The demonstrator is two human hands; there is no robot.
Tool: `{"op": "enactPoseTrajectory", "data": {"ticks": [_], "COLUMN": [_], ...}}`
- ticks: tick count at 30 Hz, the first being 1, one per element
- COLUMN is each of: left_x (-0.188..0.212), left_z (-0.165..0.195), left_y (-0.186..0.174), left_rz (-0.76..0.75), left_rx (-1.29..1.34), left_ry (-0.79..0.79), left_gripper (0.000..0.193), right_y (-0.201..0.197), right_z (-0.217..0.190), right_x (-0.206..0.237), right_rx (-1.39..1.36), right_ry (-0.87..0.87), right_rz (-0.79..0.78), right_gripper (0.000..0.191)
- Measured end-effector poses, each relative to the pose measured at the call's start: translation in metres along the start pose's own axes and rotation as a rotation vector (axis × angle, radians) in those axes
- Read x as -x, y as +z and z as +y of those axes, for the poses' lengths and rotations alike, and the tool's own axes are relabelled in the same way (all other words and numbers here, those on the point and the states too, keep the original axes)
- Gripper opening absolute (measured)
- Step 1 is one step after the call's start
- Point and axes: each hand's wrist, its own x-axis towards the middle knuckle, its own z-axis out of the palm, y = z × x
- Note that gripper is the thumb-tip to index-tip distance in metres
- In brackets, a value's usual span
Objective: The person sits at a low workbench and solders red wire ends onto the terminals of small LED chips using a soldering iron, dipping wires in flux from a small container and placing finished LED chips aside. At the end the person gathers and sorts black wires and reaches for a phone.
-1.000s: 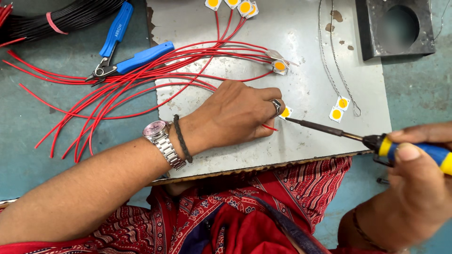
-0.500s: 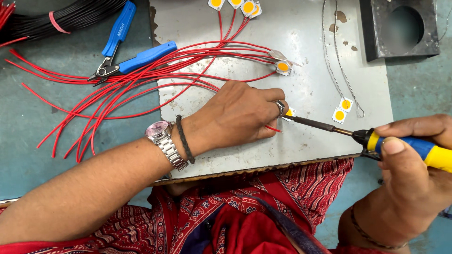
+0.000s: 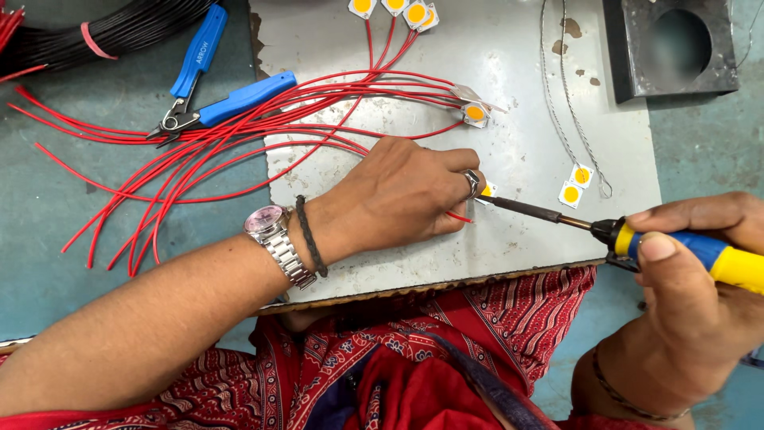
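A: One head view: the left hand [image 3: 398, 195] pins a red wire [image 3: 458, 216] and small LED chip [image 3: 487, 189] on the grey plate [image 3: 517, 103], fingers closed.

B: The right hand [image 3: 688, 295] grips the soldering iron [image 3: 637, 239]; its tip should stay steady at the chip.

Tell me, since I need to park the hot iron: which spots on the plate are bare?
Bare: the grey plate between the wired chip and the solder wire; also its near edge below the iron's tip. Crowded: the red wires on the plate's far side from the iron.
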Motion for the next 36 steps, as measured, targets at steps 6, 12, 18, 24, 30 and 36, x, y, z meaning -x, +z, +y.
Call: {"op": "enactPoseTrajectory", "data": {"ticks": [6,12,18,24,30,36], "left_x": [-0.001,-0.004,0.000,-0.002,0.000,0.019], "left_z": [0.004,0.008,0.007,0.001,-0.004,0.017], "left_y": [0.001,0.002,0.008,0.008,-0.004,-0.011], "left_rz": [-0.014,-0.021,-0.048,0.352,0.265,0.431], "left_rx": [-0.014,-0.024,-0.008,0.290,0.503,0.208], "left_ry": [-0.007,-0.002,-0.023,-0.183,-0.350,-0.022], "left_gripper": [0.027,0.028,0.024,0.025,0.017,0.022], "right_y": [-0.031,-0.058,-0.068,-0.031,0.011,0.055], "right_z": [0.029,0.050,0.059,0.037,0.019,0.012], "right_x": [0.004,0.013,0.015,0.009,0.012,0.023], "right_rx": [-0.170,-0.217,-0.376,-0.103,0.034,0.013], "right_ry": [0.047,0.100,0.077,-0.137,-0.137,-0.152], "right_rz": [0.059,0.080,0.158,0.133,-0.017,-0.195], "right_gripper": [0.023,0.024,0.027,0.041,0.019,0.032]}}
